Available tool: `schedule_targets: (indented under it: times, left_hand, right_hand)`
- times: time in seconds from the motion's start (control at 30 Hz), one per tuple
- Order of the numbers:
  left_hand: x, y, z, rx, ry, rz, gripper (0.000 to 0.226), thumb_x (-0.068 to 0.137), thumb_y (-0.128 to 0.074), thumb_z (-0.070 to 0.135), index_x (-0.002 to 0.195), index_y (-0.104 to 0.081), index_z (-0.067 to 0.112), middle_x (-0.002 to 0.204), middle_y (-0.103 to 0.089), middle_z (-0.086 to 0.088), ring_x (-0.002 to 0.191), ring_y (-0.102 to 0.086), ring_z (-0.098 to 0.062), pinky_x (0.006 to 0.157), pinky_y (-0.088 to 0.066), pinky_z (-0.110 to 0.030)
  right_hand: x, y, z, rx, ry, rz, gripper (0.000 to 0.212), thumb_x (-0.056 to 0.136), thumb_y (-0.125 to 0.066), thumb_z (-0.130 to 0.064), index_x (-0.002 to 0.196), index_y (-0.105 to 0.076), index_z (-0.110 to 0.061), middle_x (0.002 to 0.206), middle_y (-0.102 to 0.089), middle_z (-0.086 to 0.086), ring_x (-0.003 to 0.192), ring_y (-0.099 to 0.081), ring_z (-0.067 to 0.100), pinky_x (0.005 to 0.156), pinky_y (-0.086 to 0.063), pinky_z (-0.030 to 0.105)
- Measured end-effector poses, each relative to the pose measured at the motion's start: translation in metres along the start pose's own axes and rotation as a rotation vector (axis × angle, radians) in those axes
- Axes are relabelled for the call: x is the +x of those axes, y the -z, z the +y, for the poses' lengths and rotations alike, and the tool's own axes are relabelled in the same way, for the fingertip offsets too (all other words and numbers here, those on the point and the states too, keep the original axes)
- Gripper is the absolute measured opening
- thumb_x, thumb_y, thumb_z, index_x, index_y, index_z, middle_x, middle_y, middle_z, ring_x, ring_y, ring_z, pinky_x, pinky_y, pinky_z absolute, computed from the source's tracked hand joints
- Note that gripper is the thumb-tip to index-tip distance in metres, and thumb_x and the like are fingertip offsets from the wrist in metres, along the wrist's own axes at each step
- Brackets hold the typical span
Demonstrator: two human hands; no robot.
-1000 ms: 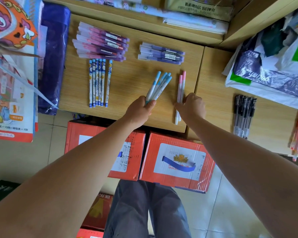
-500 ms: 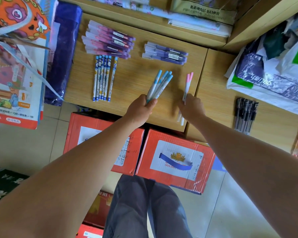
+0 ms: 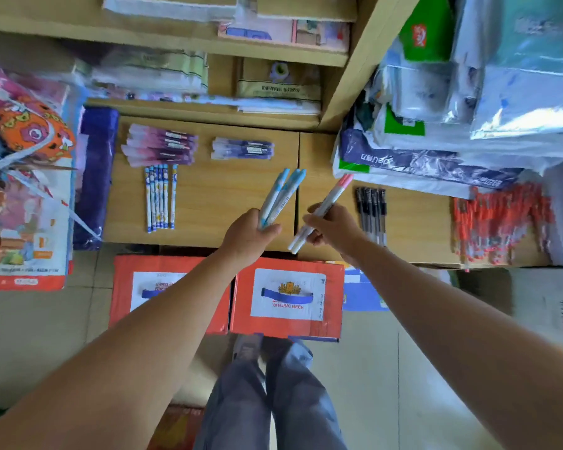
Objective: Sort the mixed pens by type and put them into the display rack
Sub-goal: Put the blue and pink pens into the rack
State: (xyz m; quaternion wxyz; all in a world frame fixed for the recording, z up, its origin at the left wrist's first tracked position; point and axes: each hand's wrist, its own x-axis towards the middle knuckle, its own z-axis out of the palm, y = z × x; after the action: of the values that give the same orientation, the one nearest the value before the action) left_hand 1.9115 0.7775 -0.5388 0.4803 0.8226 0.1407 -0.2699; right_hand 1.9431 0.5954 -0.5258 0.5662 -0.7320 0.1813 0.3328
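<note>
Nearest, at 6 o'clock, grey trouser legs [image 3: 273, 401] are standing on the tile floor. Just beyond, two red cartons [image 3: 333, 287] are sitting side by side under the table edge. L hand [image 3: 251, 237] is clenching round a bunch of blue-capped pens [image 3: 278, 196], caps pointing to 1 o'clock, over the wooden table [image 3: 215, 196]. R hand [image 3: 337, 228], at its 3 o'clock & not touching it, is gripping the pink-capped pens [image 3: 334, 196], caps also pointing to 1 o'clock, over the seam btw the two tabletops. Black pens [image 3: 371, 209] are lying just at 3 o'clock of the R hand, red pens [image 3: 498, 222] further out. Patterned pens [image 3: 160, 196] are lying in a row at 9 o'clock of the L hand. Pink-purple pens [image 3: 161, 144] & purple pens [image 3: 242, 148] are lying at 11 & 12 o'clock. Farthest, shelves [image 3: 176, 50] are holding blurred packets; can't tell which is the display rack.
</note>
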Motion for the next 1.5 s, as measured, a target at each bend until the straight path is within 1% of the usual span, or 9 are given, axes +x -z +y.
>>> schedule_targets:
  times: [0.2,0.37,0.5,0.7,0.83,0.93,1.17,1.27,1.5]
  left_hand:
    - [-0.052,-0.022,0.076,0.113,-0.115,-0.118,0.021,0.095,-0.054,0.029,0.103,-0.055,0.009,0.071,-0.048,0.001,0.066,-0.047,-0.022,0.062,-0.04,-0.034]
    - [-0.093,-0.062,0.14,0.17,-0.186,-0.227,0.02,0.093,-0.057,0.032,0.097,-0.056,0.013,0.074,-0.053,-0.005,0.065,-0.049,-0.022,0.061,-0.044,-0.042]
    - [-0.127,-0.116,0.202,0.22,-0.254,-0.296,0.015,0.096,-0.054,0.031,0.096,-0.053,0.015,0.069,-0.05,-0.001,0.055,-0.047,-0.019,0.049,-0.04,-0.024]
    - [-0.162,-0.236,0.29,0.334,-0.338,-0.36,0.021,0.094,-0.054,0.035,0.098,-0.051,0.014,0.079,-0.058,-0.009,0.055,-0.048,-0.022,0.057,-0.044,-0.034]
    - [-0.192,-0.331,0.346,0.309,-0.355,-0.429,0.018,0.097,-0.052,0.027,0.103,-0.053,0.011,0.067,-0.053,-0.002,0.046,-0.044,-0.014,0.038,-0.035,-0.02]
    - [-0.214,-0.396,0.385,0.269,-0.337,-0.489,0.016,0.098,-0.049,0.024,0.102,-0.052,0.009,0.068,-0.053,-0.002,0.048,-0.043,-0.013,0.037,-0.036,-0.017]
    - [-0.221,-0.52,0.473,0.255,-0.359,-0.6,0.017,0.099,-0.047,0.029,0.103,-0.051,0.012,0.072,-0.052,-0.002,0.052,-0.043,-0.014,0.047,-0.036,-0.024]
    - [-0.207,-0.565,0.518,0.259,-0.412,-0.603,0.018,0.099,-0.046,0.028,0.109,-0.05,0.013,0.072,-0.053,-0.002,0.052,-0.045,-0.013,0.049,-0.038,-0.024]
    - [-0.157,-0.651,0.625,0.322,-0.511,-0.552,0.021,0.098,-0.047,0.028,0.098,-0.052,0.007,0.069,-0.057,-0.003,0.053,-0.049,-0.017,0.056,-0.041,-0.028]
  right_hand:
    - [-0.101,0.043,-0.006,0.235,0.05,0.152,0.009,0.094,-0.057,-0.007,0.096,-0.051,0.0,0.075,-0.063,0.02,0.048,-0.059,0.014,0.047,-0.05,0.024]
    - [-0.182,0.094,-0.003,0.476,0.075,0.323,0.011,0.098,-0.052,-0.013,0.09,-0.05,-0.004,0.049,-0.06,-0.002,0.04,-0.056,0.009,0.042,-0.049,0.021]
    - [-0.242,0.159,0.014,0.567,0.074,0.466,0.013,0.097,-0.051,-0.011,0.087,-0.055,-0.005,0.05,-0.062,0.0,0.04,-0.057,0.009,0.045,-0.051,0.022]
    - [-0.317,0.279,0.063,0.593,0.071,0.597,0.013,0.097,-0.054,-0.011,0.088,-0.054,-0.002,0.058,-0.06,0.007,0.04,-0.058,0.008,0.045,-0.052,0.02]
    - [-0.359,0.365,0.103,0.555,0.061,0.643,0.014,0.096,-0.057,-0.016,0.086,-0.056,-0.005,0.076,-0.06,0.014,0.051,-0.06,0.013,0.051,-0.055,0.022]
    - [-0.39,0.428,0.13,0.522,0.05,0.643,0.016,0.095,-0.059,-0.018,0.086,-0.058,-0.005,0.078,-0.065,0.013,0.061,-0.063,0.02,0.064,-0.059,0.028]
    - [-0.424,0.562,0.167,0.561,0.073,0.714,0.013,0.095,-0.058,-0.017,0.091,-0.058,-0.005,0.081,-0.067,0.015,0.057,-0.063,0.017,0.057,-0.054,0.025]
    - [-0.424,0.623,0.17,0.541,0.093,0.759,0.016,0.095,-0.058,-0.017,0.092,-0.058,-0.001,0.074,-0.065,0.013,0.056,-0.062,0.017,0.055,-0.053,0.023]
    - [-0.398,0.763,0.151,0.55,0.141,0.859,0.021,0.094,-0.06,-0.015,0.105,-0.052,0.001,0.075,-0.065,0.014,0.051,-0.061,0.016,0.054,-0.057,0.027]
